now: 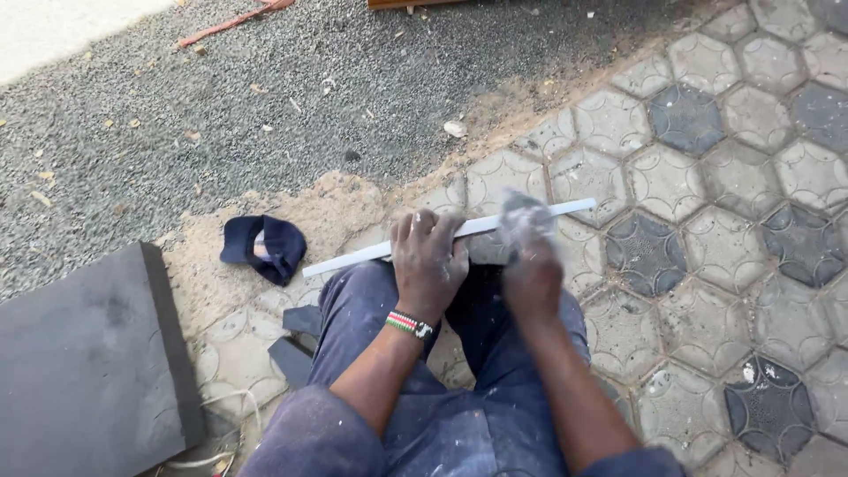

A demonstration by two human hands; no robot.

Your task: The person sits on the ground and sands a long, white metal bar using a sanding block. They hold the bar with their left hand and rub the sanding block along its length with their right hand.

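Observation:
A long thin white strip (353, 259) lies across my knees, running from lower left to upper right. My left hand (429, 261) presses down on its middle, fingers curled over it; a beaded band circles the wrist. My right hand (530, 265) is blurred with motion and grips a grey dusty pad (525, 215) that rests on the strip just right of my left hand. Both hands are covered in white dust.
A dark blue cap (263, 246) lies on sandy ground to the left. A dark flat board (84, 353) fills the lower left. Hexagonal paving (707, 177) spreads to the right, gravel (265, 97) lies beyond. My legs wear dusty blue trousers (442, 415).

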